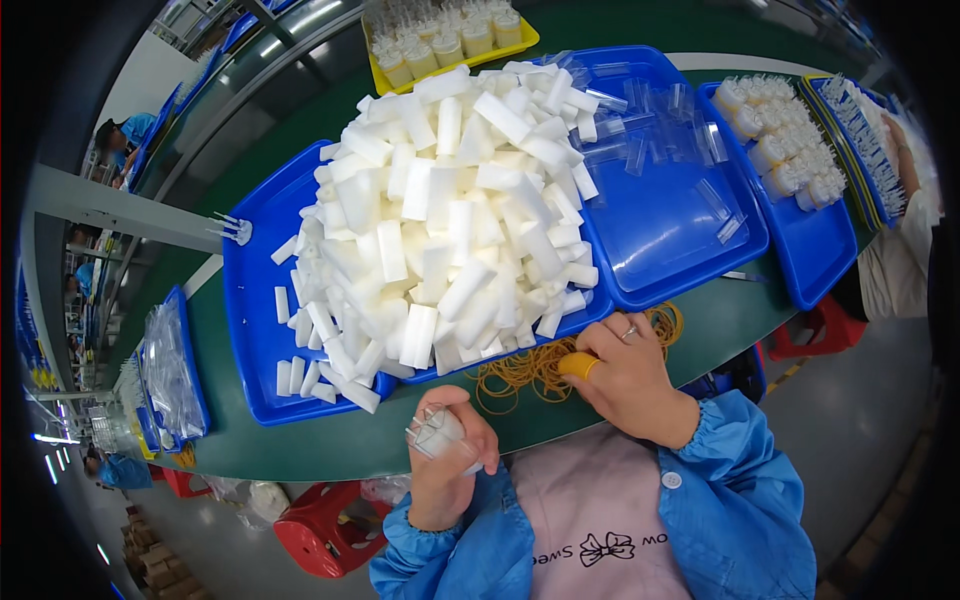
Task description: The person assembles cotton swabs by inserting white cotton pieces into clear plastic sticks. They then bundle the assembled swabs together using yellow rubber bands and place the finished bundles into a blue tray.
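Observation:
Close to the table's near edge, my left hand (453, 462) is closed around a small white piece with clear plastic prongs (436, 432); its lower part is hidden by my fingers. My right hand (632, 378) has its fingers curled down into a loose pile of tan rubber bands (522, 374), fingertips among the bands. A yellow finger cot (577, 366) covers one of its digits, and a ring is on another. Just beyond both hands, a big heap of white foam blocks (440, 230) overflows a blue tray (262, 330).
To the right, a blue tray (660, 255) holds clear plastic pieces (650, 125). Beyond it are trays of pronged assemblies (785, 150) and another person's arm (903, 160). A yellow tray (515, 45) of similar parts stands at the back. Red stools (325, 530) are below the table.

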`<state>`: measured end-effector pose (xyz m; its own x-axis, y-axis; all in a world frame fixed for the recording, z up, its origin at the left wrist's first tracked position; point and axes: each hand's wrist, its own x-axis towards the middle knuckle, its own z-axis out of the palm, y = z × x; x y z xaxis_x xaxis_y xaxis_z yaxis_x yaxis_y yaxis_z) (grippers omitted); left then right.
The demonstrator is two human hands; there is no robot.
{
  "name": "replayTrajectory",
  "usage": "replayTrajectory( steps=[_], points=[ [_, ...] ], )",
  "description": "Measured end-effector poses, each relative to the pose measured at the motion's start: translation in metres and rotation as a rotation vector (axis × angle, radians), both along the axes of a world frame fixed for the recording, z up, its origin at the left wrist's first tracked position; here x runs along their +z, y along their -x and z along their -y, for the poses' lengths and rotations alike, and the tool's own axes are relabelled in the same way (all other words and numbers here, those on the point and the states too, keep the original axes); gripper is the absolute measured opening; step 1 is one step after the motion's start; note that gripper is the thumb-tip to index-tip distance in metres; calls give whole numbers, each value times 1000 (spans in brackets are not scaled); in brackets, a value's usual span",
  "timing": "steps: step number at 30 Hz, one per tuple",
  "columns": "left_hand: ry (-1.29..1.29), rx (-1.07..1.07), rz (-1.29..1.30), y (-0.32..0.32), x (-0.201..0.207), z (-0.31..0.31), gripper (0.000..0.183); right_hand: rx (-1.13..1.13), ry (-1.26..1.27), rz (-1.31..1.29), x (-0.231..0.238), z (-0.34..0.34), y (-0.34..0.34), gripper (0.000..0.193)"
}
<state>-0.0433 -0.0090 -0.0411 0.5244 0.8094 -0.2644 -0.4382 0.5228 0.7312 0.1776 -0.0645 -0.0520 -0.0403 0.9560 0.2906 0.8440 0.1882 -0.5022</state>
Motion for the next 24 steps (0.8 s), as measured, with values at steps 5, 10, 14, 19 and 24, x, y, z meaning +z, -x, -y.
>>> replayTrajectory(
  steps=[5,10,14,19,24],
  points=[
    [-127,-45,-96,-4,-8,5,48,-67,-3,-145,1,2,-4,12],
    [-166,-81,-173,-12,-12,8,49,-53,-32,-196,2,4,-9,13],
    [-237,-88,-231,-18,-10,10,46,-101,-37,-345,6,3,-4,14],
    [-267,-50,-200,-25,-11,11,42,-63,-119,-74,3,0,-3,18],
    [-214,-37,-175,-22,-15,10,40,-37,-108,143,-7,-3,1,16]
  ],
)
